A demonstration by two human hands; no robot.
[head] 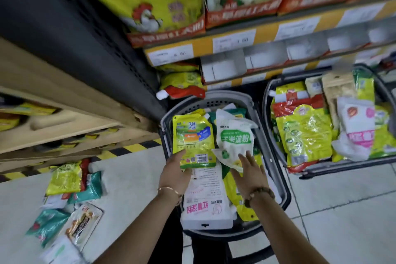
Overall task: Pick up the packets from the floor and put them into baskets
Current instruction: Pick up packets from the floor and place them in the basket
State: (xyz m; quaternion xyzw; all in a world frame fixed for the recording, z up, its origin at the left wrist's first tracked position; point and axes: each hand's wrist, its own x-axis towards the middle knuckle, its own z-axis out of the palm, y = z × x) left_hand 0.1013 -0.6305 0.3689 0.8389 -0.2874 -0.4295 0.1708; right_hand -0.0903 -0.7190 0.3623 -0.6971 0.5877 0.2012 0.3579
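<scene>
Left side wasn't done: a loose pile of floor packets [64, 178] (yellow, teal, one clear snack bag) lay on the tiles near the shelf base, not yet collected. Centre: left hand [174, 176] gripped the bottom edge of a yellow-green pouch [194, 139], thumb on its face, over the middle basket [192, 105]. Right hand [249, 169] had its fingers straight and spread, touching the lower end of a white starch packet [234, 137] over the same well-filled basket. Right basket [266, 101] sat heaped to the rim, so I'd put the job past halfway, with the left pile to go.
</scene>
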